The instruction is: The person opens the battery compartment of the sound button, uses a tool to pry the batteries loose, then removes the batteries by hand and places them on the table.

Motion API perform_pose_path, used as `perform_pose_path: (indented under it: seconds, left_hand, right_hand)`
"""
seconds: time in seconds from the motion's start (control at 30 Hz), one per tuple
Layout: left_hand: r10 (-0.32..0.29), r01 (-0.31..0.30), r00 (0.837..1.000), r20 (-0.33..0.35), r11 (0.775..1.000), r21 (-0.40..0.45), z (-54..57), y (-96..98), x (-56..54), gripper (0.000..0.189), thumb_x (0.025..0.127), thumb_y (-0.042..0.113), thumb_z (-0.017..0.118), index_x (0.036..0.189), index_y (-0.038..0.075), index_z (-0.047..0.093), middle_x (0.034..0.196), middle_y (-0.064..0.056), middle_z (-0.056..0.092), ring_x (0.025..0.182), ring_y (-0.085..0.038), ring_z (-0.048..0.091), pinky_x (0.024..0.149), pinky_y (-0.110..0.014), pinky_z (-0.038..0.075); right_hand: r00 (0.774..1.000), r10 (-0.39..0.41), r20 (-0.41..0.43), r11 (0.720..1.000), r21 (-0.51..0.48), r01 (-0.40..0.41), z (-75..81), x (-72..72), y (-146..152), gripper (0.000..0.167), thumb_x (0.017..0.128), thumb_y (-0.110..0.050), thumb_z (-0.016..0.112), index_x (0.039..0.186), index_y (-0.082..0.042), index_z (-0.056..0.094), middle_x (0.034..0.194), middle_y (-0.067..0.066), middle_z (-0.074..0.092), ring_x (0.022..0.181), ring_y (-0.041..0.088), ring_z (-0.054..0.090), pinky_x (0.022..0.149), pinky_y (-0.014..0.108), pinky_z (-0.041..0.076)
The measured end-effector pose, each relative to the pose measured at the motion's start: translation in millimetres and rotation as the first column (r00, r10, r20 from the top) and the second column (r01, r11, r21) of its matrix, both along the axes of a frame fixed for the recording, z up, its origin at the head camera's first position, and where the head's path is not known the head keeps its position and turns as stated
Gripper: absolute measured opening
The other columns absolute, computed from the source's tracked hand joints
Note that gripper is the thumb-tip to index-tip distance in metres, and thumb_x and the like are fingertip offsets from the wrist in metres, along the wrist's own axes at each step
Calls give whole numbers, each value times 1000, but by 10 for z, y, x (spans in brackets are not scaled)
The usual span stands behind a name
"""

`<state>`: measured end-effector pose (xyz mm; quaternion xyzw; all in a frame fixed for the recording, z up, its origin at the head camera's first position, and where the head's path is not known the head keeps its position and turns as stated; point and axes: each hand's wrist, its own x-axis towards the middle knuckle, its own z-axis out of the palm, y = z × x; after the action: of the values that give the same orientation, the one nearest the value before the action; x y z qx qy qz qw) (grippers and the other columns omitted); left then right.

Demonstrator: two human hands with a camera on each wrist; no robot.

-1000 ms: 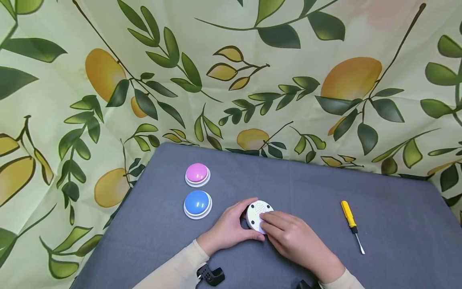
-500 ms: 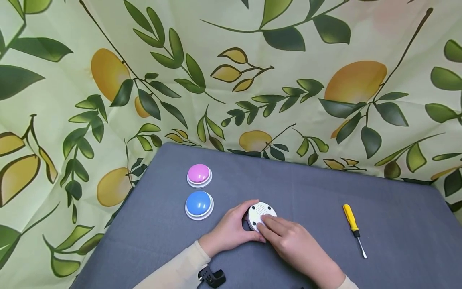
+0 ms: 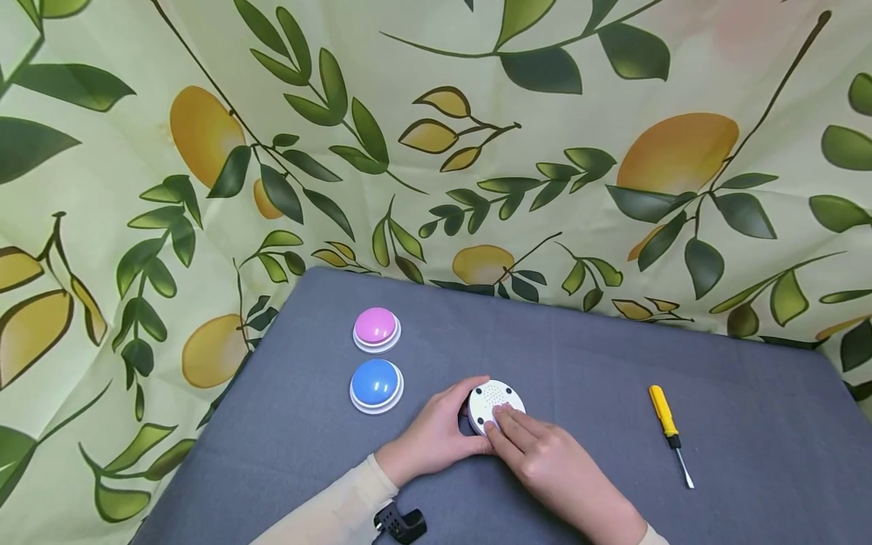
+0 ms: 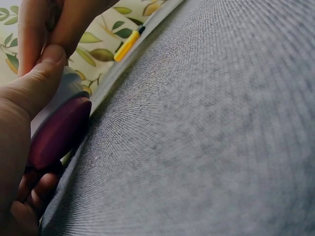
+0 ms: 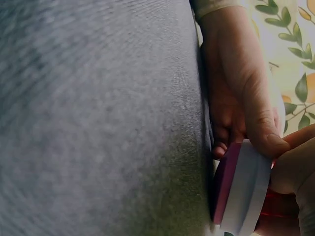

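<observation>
Head view: space is closed off by a cream fabric backdrop (image 3: 381,76), slightly creased, run from 8 through 12 to past 3 o'clock. Green leaves (image 3: 334,83) are printed all over; one orange fruit (image 3: 204,129) at 10, another orange fruit (image 3: 674,155) at 2. Table (image 3: 572,356) is covered in grey-blue cloth (image 3: 749,424), seen toward 6; far edge is slanted down from 9 to between 3 and 4. Soft, even lighting. Wrist views: backdrop is caught at 10–11 in left, 2 in right; fine cloth ribbing is resolved.
</observation>
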<state>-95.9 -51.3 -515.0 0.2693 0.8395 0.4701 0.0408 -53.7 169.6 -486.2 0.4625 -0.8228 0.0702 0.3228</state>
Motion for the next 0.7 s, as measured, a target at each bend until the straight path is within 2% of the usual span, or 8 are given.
perform_pose_path:
  seconds: [0.1, 0.2, 0.3, 0.47, 0.53, 0.7]
  left_hand:
    - [-2, 2, 1000, -2, 1000, -2, 9, 10, -7, 89, 83, 35, 98, 156, 9, 55, 148, -9, 66, 136, -21, 63, 115, -40, 49]
    - [-6, 6, 1000, 0, 1000, -2, 12, 18, -11, 89, 83, 35, 99, 156, 9, 56, 147, -9, 66, 135, -21, 63, 115, -40, 49]
    - [-10, 10, 1000, 7, 1000, 0, 14, 22, -10, 89, 82, 33, 99, 156, 8, 55, 148, -9, 66, 136, -21, 62, 116, -40, 49]
    - [-15, 15, 1000, 19, 1000, 8, 15, 13, -10, 90, 82, 29, 99, 157, 7, 55, 149, -8, 65, 137, -21, 62, 117, -39, 48]
    - [-17, 16, 1000, 24, 1000, 13, 11, 6, -10, 90, 82, 30, 98, 157, 7, 55, 149, -8, 65, 137, -21, 61, 117, -40, 48]
    - [-15, 14, 999, 31, 1000, 24, -2, -3, -11, 90, 83, 35, 98, 157, 7, 55, 148, -8, 66, 135, -20, 62, 116, -40, 49]
  right_hand:
    - [1000, -1, -31, 1000, 7, 1, -1, 1, 8, 51, 120, -9, 30, 112, 1, 79, 112, 17, 79, 102, 29, 78, 76, 38, 65]
    - [1000, 1, -9, 1000, 4, -1, 6, 11, 21, 51, 121, -9, 29, 114, 2, 79, 113, 16, 79, 103, 28, 78, 77, 38, 65]
    - [999, 4, 52, 1000, -15, -3, 28, 27, 26, 51, 122, -12, 29, 118, -2, 78, 114, 14, 79, 103, 26, 78, 78, 38, 65]
    - [989, 26, 148, 998, -68, -16, 86, 27, 24, 43, 122, -19, 34, 116, -10, 76, 111, 6, 74, 91, 18, 74, 71, 35, 64]
    - [987, 45, 153, 996, -84, -32, 99, 18, 28, 40, 122, -20, 37, 112, -10, 75, 110, 4, 72, 87, 16, 72, 69, 33, 63]
    - [992, 71, 108, 995, -83, -63, 108, -3, 41, 38, 121, -18, 39, 109, -10, 74, 112, 4, 71, 88, 16, 73, 68, 32, 63]
